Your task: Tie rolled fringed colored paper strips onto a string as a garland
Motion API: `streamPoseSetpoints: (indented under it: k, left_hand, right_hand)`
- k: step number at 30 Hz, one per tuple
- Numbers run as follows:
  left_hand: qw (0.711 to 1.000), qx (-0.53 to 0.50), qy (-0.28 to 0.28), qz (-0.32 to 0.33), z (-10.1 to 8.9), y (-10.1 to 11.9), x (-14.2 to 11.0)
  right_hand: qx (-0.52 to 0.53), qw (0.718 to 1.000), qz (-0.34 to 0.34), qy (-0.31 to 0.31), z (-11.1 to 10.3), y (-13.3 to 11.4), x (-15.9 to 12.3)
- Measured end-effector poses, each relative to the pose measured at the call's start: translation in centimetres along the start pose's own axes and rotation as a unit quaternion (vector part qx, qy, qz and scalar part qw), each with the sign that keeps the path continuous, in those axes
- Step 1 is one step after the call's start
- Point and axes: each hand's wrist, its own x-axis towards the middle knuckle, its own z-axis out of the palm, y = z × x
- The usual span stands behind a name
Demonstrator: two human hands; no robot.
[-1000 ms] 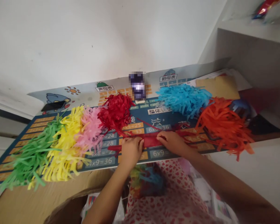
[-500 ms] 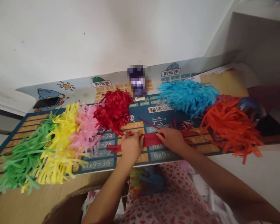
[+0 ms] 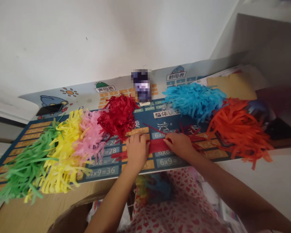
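Fingers of my right hand (image 3: pixel 180 145) pinch the flat, fringed red paper strip (image 3: pixel 157 145) on the blue printed mat (image 3: pixel 102 170); my left hand (image 3: pixel 136 150) curls over it — grip unclear. Flattening seems underway — shifting it calls for even tension.

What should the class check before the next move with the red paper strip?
1. Left hand on the red paper strip: ok.
2. Left hand gripping, not just pressing: cannot tell.
3. Right hand at the strip, thumb and finger together: ok.
4. Fringe ends beyond the right hand lying neatly: not ok, they splay.
5. Blue bundle and orange bundle apart from both hands: ok.
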Motion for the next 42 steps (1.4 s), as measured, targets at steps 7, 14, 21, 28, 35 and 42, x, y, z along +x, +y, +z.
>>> streamPoseSetpoints:
  k: [7, 14, 21, 28, 35, 42]
  left_hand:
    - [0.961, 0.034, -0.07, 0.266, -1.3, 0.1, 0.1]
    - [0.964, -0.036, -0.117, 0.237, -3.0, -0.6, -1.1]
    - [0.971, -0.07, -0.101, 0.204, -2.8, -0.5, -0.8]
    - [0.981, -0.037, -0.055, 0.185, -1.2, -0.6, -0.3]
    - [0.98, -0.014, -0.022, 0.197, -0.5, -0.5, -1.0]
    - [0.98, -0.064, -0.045, 0.183, -0.8, -1.6, -1.7]
  right_hand:
    - [-0.071, 0.991, -0.016, 0.108, -1.0, 0.6, -0.9]
    - [-0.022, 0.958, -0.281, 0.056, -1.2, 0.9, -3.1]
    - [-0.03, 0.967, -0.248, 0.036, -1.2, 1.6, -1.4]
    - [-0.037, 0.972, -0.215, 0.087, -2.5, -0.4, -1.6]
    - [-0.088, 0.959, -0.246, 0.111, 0.7, -1.5, -2.2]
    - [-0.012, 0.974, -0.213, 0.081, 0.3, 2.2, -2.0]
